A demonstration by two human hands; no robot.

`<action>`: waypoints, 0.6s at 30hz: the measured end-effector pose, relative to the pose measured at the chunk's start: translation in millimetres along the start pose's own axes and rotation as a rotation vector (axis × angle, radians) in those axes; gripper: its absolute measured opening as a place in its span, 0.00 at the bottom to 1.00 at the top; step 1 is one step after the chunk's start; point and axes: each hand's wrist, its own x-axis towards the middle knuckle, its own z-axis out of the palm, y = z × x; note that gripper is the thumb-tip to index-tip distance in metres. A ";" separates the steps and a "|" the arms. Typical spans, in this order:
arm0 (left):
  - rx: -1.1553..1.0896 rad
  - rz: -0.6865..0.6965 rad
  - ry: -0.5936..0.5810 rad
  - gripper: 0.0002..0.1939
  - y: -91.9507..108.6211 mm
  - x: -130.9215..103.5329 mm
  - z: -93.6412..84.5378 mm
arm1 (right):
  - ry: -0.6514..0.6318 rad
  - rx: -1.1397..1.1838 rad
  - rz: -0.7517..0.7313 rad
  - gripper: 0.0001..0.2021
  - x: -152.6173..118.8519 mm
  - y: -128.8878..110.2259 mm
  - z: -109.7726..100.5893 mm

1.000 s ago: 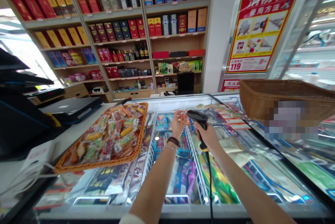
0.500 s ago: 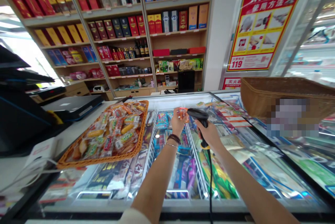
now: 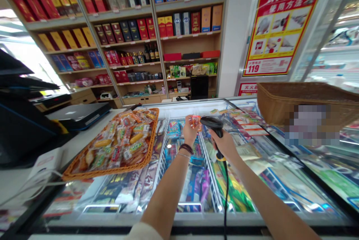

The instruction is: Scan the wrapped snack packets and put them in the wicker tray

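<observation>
My right hand (image 3: 221,140) is wrapped round the handle of a black barcode scanner (image 3: 212,122), and a cable runs down from its base. Just left of the scanner's head, my left hand (image 3: 190,127) pinches a small orange-red packet (image 3: 195,121). The scanner points toward this packet at close range. Both hands are above the glass top of a chest freezer (image 3: 196,219). Beneath the glass, packaged goods lie in white wire baskets (image 3: 161,163).
On the left, a wicker tray (image 3: 153,146) holds several wrapped snacks. Behind it sits a flat black device (image 3: 80,114) on the counter. A brown wicker basket (image 3: 272,109) stands at the right. Shelves with boxes (image 3: 123,32) line the back wall beside a red poster (image 3: 283,26).
Almost nothing differs. The view has shifted very slightly; both hands keep their hold and place, with the packet still before the scanner.
</observation>
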 end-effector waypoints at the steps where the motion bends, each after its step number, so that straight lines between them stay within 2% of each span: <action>1: -0.001 0.004 -0.001 0.27 -0.1 0.2 -0.2 | 0.002 0.003 0.003 0.18 0.2 0.1 -0.1; 8: -0.005 0.002 -0.008 0.27 -0.5 -1.8 -0.6 | 0.004 0.009 -0.011 0.18 -0.9 1.6 -1.1; 13: -0.022 -0.029 0.005 0.26 8.3 3.5 -6.3 | -0.025 0.078 -0.010 0.18 7.9 -6.5 3.9; 16: -0.035 -0.012 0.020 0.25 21.8 24.6 -27.2 | -0.068 0.246 0.000 0.20 24.3 -22.1 17.5; 18: 0.040 0.026 0.057 0.25 34.4 44.5 -53.5 | -0.091 0.319 -0.017 0.20 35.9 -38.1 32.3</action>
